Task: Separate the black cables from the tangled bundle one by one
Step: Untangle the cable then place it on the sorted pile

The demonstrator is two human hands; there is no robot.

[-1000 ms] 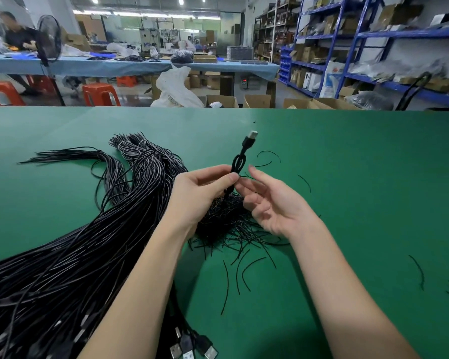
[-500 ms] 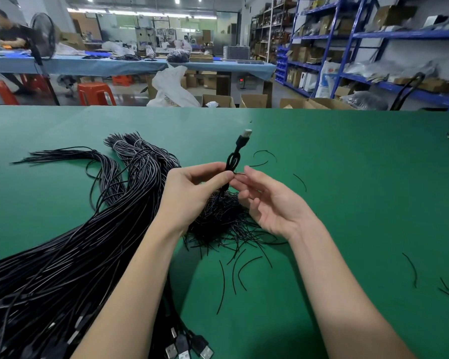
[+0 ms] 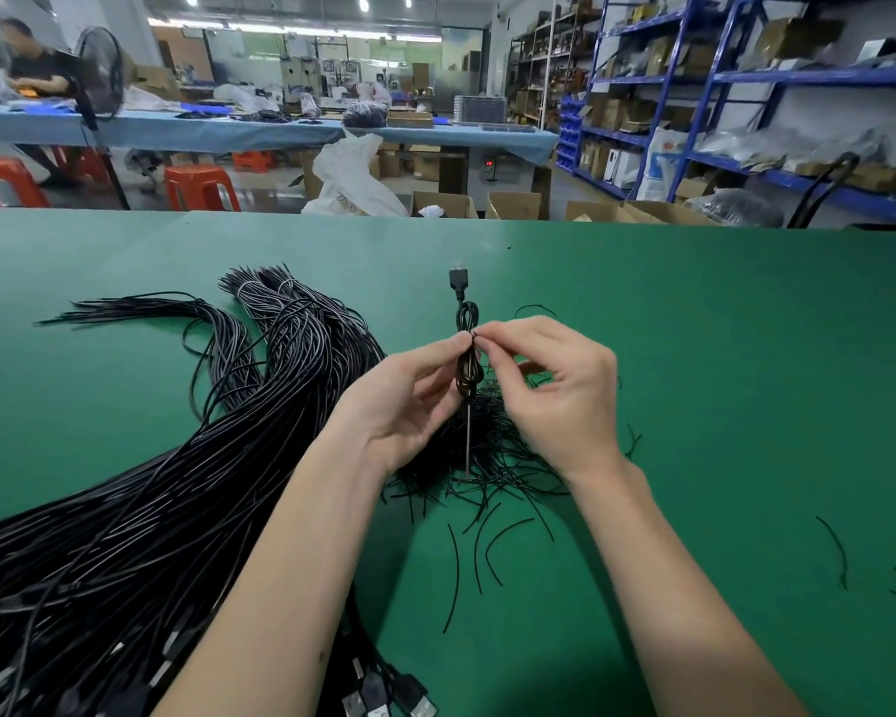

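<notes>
Green felt worktop [image 3: 694, 354]: a coiled black USB cable [image 3: 467, 349] is held upright above the tangled bundle of black cables [image 3: 151, 509], pinched by left hand [image 3: 409, 401] and right hand [image 3: 554, 390], apparently for untwisting.

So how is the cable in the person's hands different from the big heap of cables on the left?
The held cable is a single one, coiled into a small bunch and raised upright with its plug on top; the heap is many cables lying stretched across the green table. The held one is pinched by the left hand and right hand; the heap lies untouched. Both are black with USB-type plugs.
</notes>
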